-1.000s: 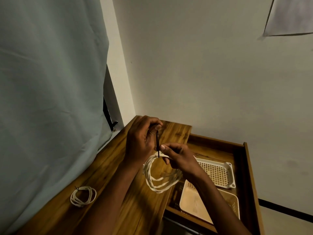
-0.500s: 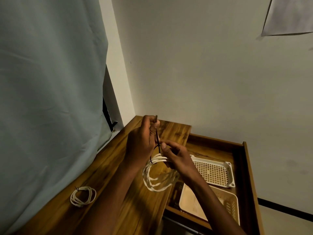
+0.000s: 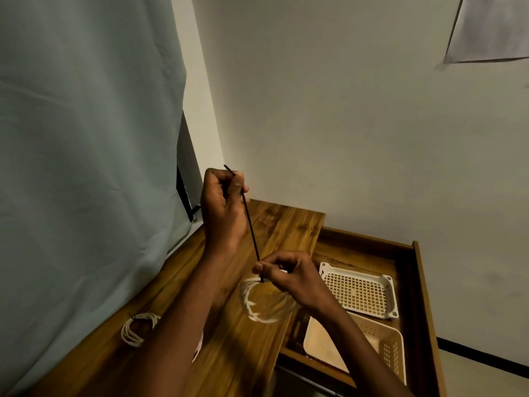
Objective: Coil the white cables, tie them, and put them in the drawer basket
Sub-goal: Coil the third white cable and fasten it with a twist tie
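A coil of white cable [image 3: 264,306] hangs above the wooden table [image 3: 234,353], gripped at its top by my right hand [image 3: 286,275]. A thin black tie [image 3: 250,224] runs from that pinch point up to my left hand [image 3: 221,207], which grips its free end high above the coil. The tie is stretched straight and tight between both hands. A second white coil [image 3: 138,328], bound with a dark tie, lies on the table at the left. An open wooden drawer [image 3: 415,282] on the right holds a beige basket [image 3: 386,351].
A white perforated tray [image 3: 359,292] lies in the drawer behind the basket. A pale curtain [image 3: 86,167] hangs along the table's left side. White walls close the corner behind, with a sheet of paper [image 3: 489,27] pinned at upper right.
My left hand has risen well above the coil, drawing the black tie out long and taut. The coil's top has bunched tighter under my right hand.
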